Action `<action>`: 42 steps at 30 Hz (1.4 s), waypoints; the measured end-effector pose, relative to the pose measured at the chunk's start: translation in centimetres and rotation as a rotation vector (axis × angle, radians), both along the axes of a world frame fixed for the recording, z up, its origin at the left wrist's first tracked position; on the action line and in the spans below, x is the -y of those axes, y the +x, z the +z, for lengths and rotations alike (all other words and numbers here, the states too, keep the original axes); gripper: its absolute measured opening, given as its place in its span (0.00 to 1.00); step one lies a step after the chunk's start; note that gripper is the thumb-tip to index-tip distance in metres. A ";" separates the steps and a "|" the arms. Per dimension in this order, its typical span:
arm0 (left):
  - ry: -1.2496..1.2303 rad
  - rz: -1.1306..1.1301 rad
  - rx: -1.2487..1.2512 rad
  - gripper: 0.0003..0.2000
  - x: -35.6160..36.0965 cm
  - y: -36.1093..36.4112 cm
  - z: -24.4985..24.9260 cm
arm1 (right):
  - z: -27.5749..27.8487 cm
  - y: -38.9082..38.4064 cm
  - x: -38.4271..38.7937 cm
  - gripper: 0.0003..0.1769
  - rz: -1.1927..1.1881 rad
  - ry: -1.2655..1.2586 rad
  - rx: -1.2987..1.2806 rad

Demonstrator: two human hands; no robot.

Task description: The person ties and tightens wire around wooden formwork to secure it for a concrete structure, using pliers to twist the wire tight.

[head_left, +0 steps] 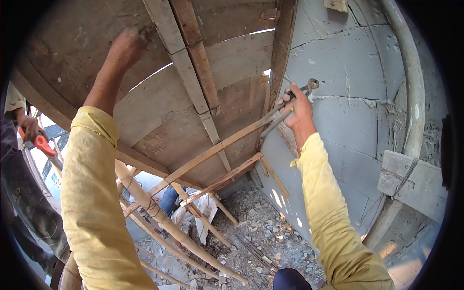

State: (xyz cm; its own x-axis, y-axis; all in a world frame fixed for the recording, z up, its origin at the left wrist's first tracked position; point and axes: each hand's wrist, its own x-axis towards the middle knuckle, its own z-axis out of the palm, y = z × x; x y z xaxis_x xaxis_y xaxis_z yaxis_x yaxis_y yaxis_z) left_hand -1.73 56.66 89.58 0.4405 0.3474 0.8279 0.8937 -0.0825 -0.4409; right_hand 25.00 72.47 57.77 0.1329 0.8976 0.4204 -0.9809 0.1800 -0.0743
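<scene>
My right hand [300,110] is closed round a metal hand tool [313,84], whose jaws stick out above the fingers, close to the grey block wall. Its handles point down and left toward the wooden beam. My left hand [129,44] is raised to the underside of the wooden panels [154,104], at the upper left. Its fingers are blurred against the dark wood, so whether they hold anything is unclear. Two wooden battens [186,77] run down the panels between my hands.
Bamboo poles [166,222] stand at the lower left, above rubble [261,224]. At the far left a co-worker's hand [31,128] grips a red-handled tool [42,144]. A vertical pole [414,96] and a nailed plank [411,186] stand at the right.
</scene>
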 end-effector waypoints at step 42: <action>0.107 0.458 0.271 0.24 -9.5 -2.2 -14.7 | 5.9 -0.3 -13.3 0.12 -0.369 -0.134 0.569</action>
State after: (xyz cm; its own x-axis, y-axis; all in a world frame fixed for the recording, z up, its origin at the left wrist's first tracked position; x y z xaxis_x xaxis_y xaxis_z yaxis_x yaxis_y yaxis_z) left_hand -3.96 66.14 74.86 0.0298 0.3615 0.9319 0.9106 0.3746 -0.1745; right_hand 24.71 85.79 63.68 0.2311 0.8852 0.4038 -0.6595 0.4476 -0.6039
